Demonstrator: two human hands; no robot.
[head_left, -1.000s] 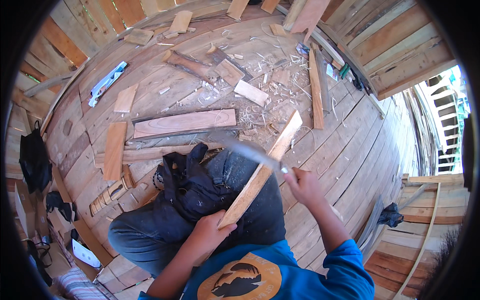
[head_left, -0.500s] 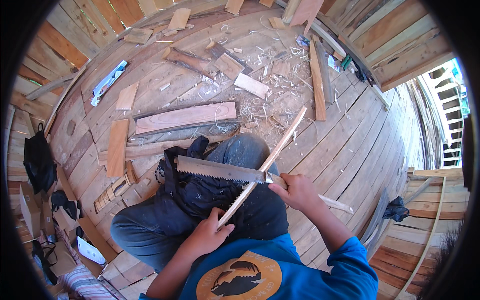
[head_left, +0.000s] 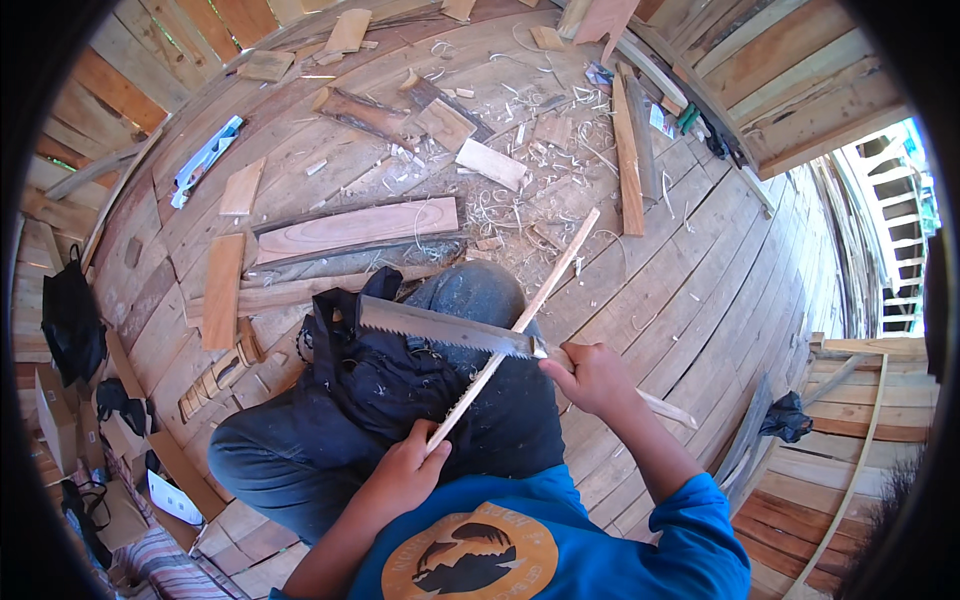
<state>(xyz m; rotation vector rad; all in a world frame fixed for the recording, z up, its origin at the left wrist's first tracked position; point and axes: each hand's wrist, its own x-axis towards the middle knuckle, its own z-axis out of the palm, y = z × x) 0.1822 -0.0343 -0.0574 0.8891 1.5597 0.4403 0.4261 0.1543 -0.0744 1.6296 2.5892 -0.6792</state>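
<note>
A thin pale wooden strip [head_left: 556,276] slants across my lap and up past my knee. Its lower end is pinched between thumb and fingers of my left hand [head_left: 402,470]. My right hand [head_left: 592,380] grips the wooden handle of a handsaw [head_left: 425,325], whose toothed blade lies across the strip, teeth toward me. The handle's long tail [head_left: 668,409] sticks out beyond my right wrist. Under the blade tip, a bunched black cloth [head_left: 370,370] covers part of my crossed legs in jeans. Whether the teeth have cut into the strip, I cannot tell.
Several boards [head_left: 360,228] and offcuts lie on the plank floor ahead, amid curled shavings [head_left: 510,210]. A long narrow board [head_left: 628,160] lies at far right. Cardboard boxes [head_left: 185,470] and a black bag [head_left: 72,315] are on my left. A dark plastic bag [head_left: 787,418] sits to the right.
The saw has slid slightly to the right across the strip, so the crossing is farther from the handle. My left hand keeps its hold. The whole view has shifted a little.
</note>
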